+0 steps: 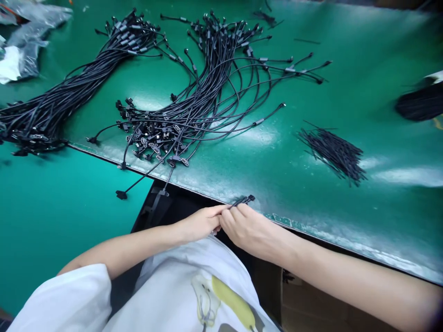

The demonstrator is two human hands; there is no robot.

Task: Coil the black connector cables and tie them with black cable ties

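**Left hand:** The left hand (199,224) is closed to a narrow pinch. Its fingertips (221,211) hold the thin end of a short black cable (242,201).

**Right hand:** The right hand (251,233) is curled up and presses against the left hand. Its fingers are right by the short black cable, but I cannot tell if they hold it too.

**Held thing:** The short black cable sticks out from the hands, away from the body. Its dark tip is over the edge of the tabletop (346,87).

**Just below the hands:** A white T-shirt (187,295) with a yellow picture is under the arms. A cardboard box (311,299) is below the right arm.

**Just past the hands:** One long black cable (148,177) hangs over the tabletop's edge, to the left of the hands.

**Farther out:** A big bunch of black cables with plugs (194,106) lies ahead of the hands. Another big bunch (58,108) lies far to the left.

**To the right:** A small pile of thin black cables (332,154) lies well apart from the hands. A dark bundle (420,103) is at the far right.

**Far left corner:** Shiny plastic bags (27,41) lie there.
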